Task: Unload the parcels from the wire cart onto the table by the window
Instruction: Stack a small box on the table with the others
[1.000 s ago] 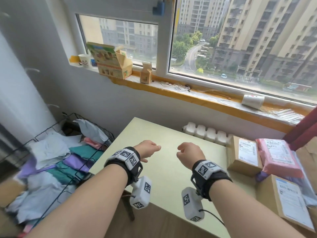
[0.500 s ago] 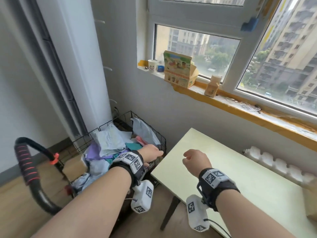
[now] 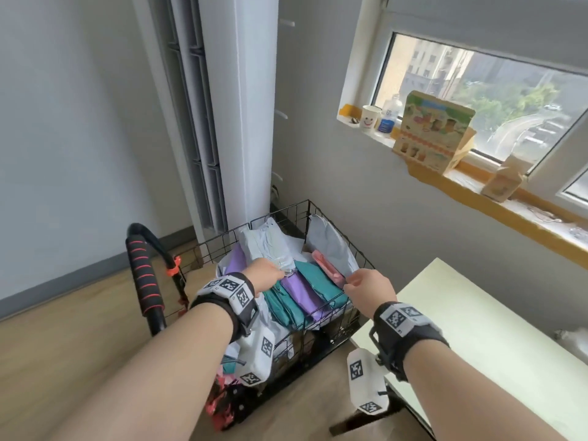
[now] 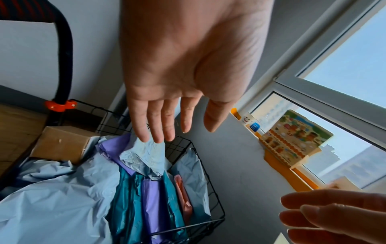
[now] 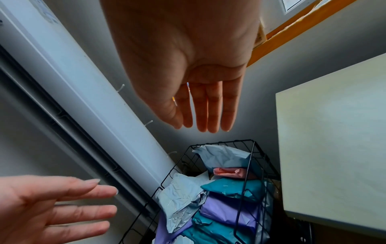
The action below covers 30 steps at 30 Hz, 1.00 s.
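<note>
Crinkled plastic mailers fill the wire cart [image 3: 321,319] almost to its rim: pale grey-blue bags [image 3: 270,246], teal ones [image 3: 286,302], a purple one [image 3: 304,294] and a slim pink one [image 3: 327,268], all soft, flat and wrinkled, stacked on edge like files, with a stiff brown cardboard box [image 4: 60,143] wedged at the handle end. Judging from that load, most of the unloading is left; the stretch of pale, smooth tabletop [image 3: 496,338] in view beside the cart carries nothing, though its far end is out of frame. Both hands hover over the pile with fingers straight and spread, holding nothing: the left hand [image 3: 265,276] above a grey-blue bag, the right hand [image 3: 369,289] near the pink one. Thin black wire forms the cart's open grid, and its handle [image 3: 144,275] is foam-padded with red bands.
</note>
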### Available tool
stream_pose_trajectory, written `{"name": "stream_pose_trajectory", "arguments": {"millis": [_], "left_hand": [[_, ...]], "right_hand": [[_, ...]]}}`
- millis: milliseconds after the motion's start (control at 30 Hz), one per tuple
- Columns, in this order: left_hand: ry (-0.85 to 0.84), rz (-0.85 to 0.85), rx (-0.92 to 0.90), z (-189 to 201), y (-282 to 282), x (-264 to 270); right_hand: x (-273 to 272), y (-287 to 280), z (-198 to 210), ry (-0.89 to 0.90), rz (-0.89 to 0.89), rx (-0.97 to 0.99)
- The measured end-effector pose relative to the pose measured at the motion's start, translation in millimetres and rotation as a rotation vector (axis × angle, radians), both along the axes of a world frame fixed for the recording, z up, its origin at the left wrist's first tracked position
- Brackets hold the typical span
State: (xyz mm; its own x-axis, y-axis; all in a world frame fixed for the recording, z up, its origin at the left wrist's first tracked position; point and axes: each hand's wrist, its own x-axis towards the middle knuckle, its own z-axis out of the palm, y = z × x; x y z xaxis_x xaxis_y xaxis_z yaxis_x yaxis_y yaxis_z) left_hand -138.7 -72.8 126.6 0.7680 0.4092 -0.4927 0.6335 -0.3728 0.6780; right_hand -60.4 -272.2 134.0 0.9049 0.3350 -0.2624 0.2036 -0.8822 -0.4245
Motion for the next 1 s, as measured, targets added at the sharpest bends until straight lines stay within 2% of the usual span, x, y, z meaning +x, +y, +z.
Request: {"name": "stream_pose_trajectory", "arguments": {"millis": [300, 667, 833, 1000], "left_hand": [[0.054, 0.154, 0.042, -20, 75, 14], [0.110, 0.368, 0.067, -44, 174, 82], [0.188, 0.451, 0.047, -81, 205, 93], [0.283, 0.513, 0.107, -129, 227, 90]], "right_hand": [[48, 81, -34, 0.084, 0.098, -0.006], [155, 187, -70, 0.136, 0.200, 0.044], [171, 233, -104, 0.210, 0.293, 0.002], [167, 267, -146, 0.317, 0.351, -0.029]]}}
